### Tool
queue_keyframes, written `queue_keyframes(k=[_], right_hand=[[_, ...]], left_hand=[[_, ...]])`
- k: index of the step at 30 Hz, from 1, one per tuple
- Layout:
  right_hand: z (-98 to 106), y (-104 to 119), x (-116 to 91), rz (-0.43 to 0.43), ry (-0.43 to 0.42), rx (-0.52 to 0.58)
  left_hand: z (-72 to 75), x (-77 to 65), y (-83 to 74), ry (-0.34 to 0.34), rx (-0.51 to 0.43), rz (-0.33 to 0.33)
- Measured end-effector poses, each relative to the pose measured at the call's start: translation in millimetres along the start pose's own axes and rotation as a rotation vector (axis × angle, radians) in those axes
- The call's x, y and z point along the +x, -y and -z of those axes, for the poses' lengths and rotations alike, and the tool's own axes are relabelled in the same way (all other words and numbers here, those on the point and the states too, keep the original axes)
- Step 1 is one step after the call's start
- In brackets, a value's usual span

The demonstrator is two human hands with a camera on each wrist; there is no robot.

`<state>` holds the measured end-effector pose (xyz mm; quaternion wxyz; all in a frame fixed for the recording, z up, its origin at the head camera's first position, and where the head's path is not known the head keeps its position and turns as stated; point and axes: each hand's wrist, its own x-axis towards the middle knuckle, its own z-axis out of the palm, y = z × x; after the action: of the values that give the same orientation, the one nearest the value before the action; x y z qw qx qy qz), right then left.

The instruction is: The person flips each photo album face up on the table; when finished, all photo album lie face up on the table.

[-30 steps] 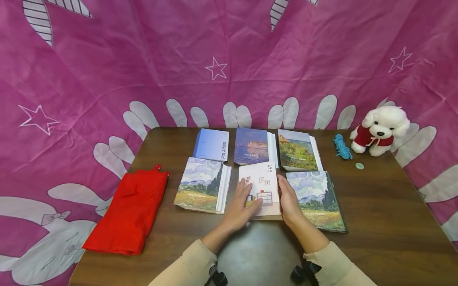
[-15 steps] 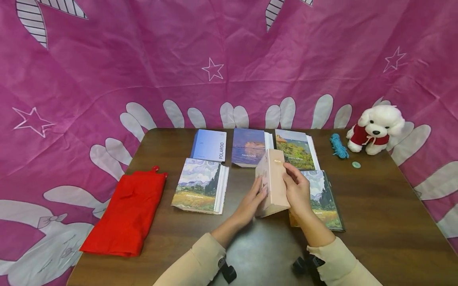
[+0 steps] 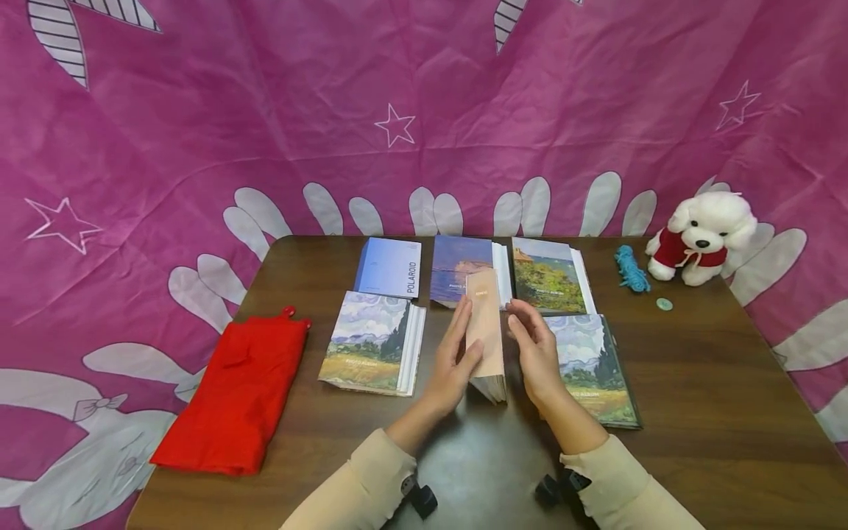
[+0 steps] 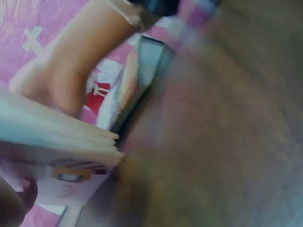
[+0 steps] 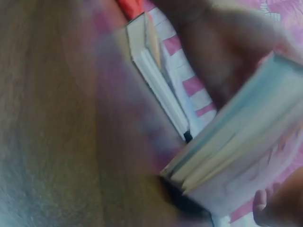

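A photo album (image 3: 486,320) with a pale pink spine stands on edge before me, spine toward the head camera and pages fanned slightly at the bottom. My left hand (image 3: 445,372) holds it from the left, fingers along the cover and thumb over the spine. To its right, my right hand (image 3: 539,361) is held close with loosely bent fingers, a small gap showing between them and the spine. The left wrist view shows the album's page edges (image 4: 52,127) and a printed cover. In the right wrist view the pages (image 5: 227,142) are blurred, with right fingertips (image 5: 260,205) near the cover.
Landscape albums lie left (image 3: 367,342) and right (image 3: 589,368) of the hands. Behind are a blue POLAROID album (image 3: 391,269), a sea-view album (image 3: 460,261) and a garden album (image 3: 550,276). Around them are a red cloth bag (image 3: 238,394), blue yarn (image 3: 631,269), a green disc (image 3: 665,304) and a plush dog (image 3: 702,239).
The album has turned from lying with its illustrated cover up to standing spine toward the camera. My right hand, earlier on the spine, has come off to the right.
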<state>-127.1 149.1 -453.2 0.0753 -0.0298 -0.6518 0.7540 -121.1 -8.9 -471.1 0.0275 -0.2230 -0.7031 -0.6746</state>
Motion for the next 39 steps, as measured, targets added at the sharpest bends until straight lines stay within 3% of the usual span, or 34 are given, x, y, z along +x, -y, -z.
queue_keyframes(k=[3, 6, 9, 16, 22, 30, 34, 39], right_hand=[[2.4, -7.3, 3.8, -0.088, 0.037, -0.095], [5.0, -14.6, 5.7, -0.213, 0.083, -0.175], [5.9, -19.6, 6.7, -0.276, 0.111, -0.174], [4.9, -21.3, 8.9, -0.266, 0.129, -0.115], [0.9, -23.7, 9.6, -0.214, 0.180, -0.074], [0.7, -23.1, 6.0, -0.198, 0.168, -0.272], [1.6, -23.1, 2.6, -0.192, 0.174, -0.363], [5.5, -19.0, 4.6, -0.212, 0.196, -0.296]], left_hand=[[5.9, -0.6, -5.6, -0.018, 0.072, -0.048], [10.3, -4.2, -6.2, -0.014, 0.083, -0.006], [12.9, -6.7, -2.2, -0.008, 0.051, 0.024], [16.7, -9.8, 6.3, -0.027, 0.013, 0.036], [24.0, -11.4, 7.1, -0.045, 0.003, 0.127], [31.6, -15.4, 9.0, -0.029, -0.111, 0.233], [34.9, -18.3, 10.1, -0.043, -0.049, 0.318], [44.3, -12.4, 4.7, -0.095, 0.070, 0.427]])
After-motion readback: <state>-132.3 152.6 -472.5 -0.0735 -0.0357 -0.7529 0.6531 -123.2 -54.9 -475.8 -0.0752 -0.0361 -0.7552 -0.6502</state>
